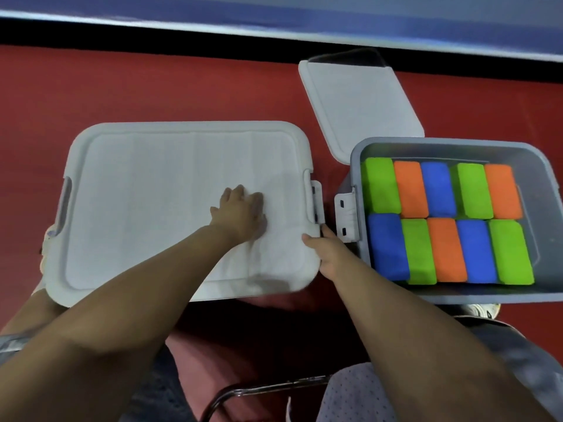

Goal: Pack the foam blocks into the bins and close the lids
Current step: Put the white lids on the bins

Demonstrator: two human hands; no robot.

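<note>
Looking down at red floor (152,95). Landmark: open grey bin (545,190), sitting at right. Holding ten foam blocks (446,220) inside, two rows of five, packed tight, green, orange and blue mixed. Showing no lid on top; white latch (345,216) hanging on its left wall.

Lying just left of open bin: white lid (152,208), sitting flat on what looks like a second bin; that bin's body mostly hidden, contents not visible. Side clip (316,202) at lid's right edge, facing open bin's latch, apart by a small gap.

Left hand (240,213) resting flat on white lid, fingers straight and spread slightly, pressing palm down, left of open bin. Right hand (327,251) gripping lid's near-right corner, thumb on top of rim, remaining fingers curling under edge, out of sight; wedging between lid and open bin's left wall.

Lying behind open bin, up and left of it: loose lid (359,105), white, flat on floor, near corner tucking behind bin's far-left rim.

Sitting below open bin at bottom: chair frame (268,391), metal, partly seen.
</note>
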